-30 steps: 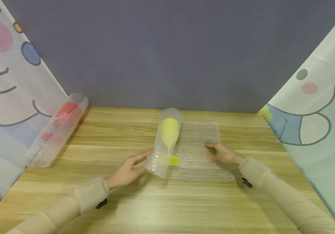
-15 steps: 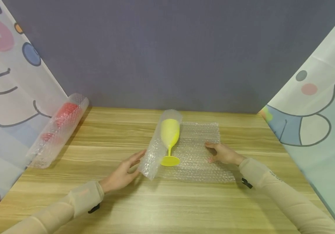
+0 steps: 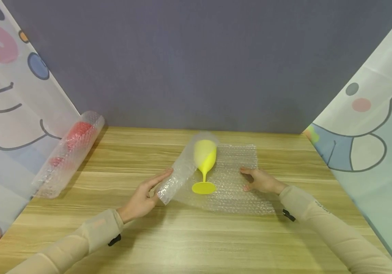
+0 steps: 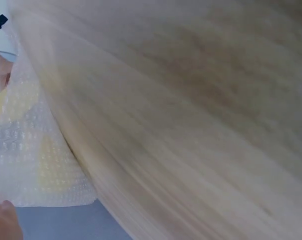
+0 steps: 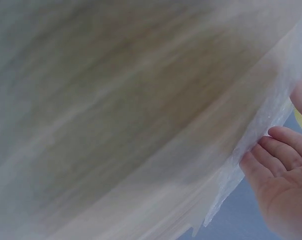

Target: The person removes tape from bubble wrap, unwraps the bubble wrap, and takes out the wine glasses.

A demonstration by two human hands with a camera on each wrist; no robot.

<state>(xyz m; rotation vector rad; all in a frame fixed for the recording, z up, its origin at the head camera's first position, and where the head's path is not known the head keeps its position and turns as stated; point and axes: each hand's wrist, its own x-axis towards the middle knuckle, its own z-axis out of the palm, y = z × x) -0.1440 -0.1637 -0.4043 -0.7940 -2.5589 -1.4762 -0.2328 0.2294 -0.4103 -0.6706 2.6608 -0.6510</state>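
A yellow goblet [image 3: 205,161] lies on a sheet of bubble wrap [image 3: 230,190], its round foot toward me. A raised flap of the wrap [image 3: 178,179] curls from the left over part of its bowl. My left hand [image 3: 142,199] is at the flap's left edge, its fingers fairly straight along it and its thumb near the lower corner. On the right, my right hand [image 3: 262,180] rests on the flat part of the sheet with fingers extended. In the right wrist view, straight fingertips [image 5: 250,160] touch the wrap's edge.
At the far left, a bubble-wrapped roll [image 3: 69,154] with red items inside leans against the printed side panel [image 3: 18,125]. A dark grey panel [image 3: 196,68] closes off the back of the wooden table [image 3: 196,239]. Another printed panel [image 3: 370,160] stands at the right.
The flap has moved left off the goblet's stem and foot, uncovering them. The goblet has shifted slightly right. My left hand drew back left, then came in against the flap; the right stayed still.
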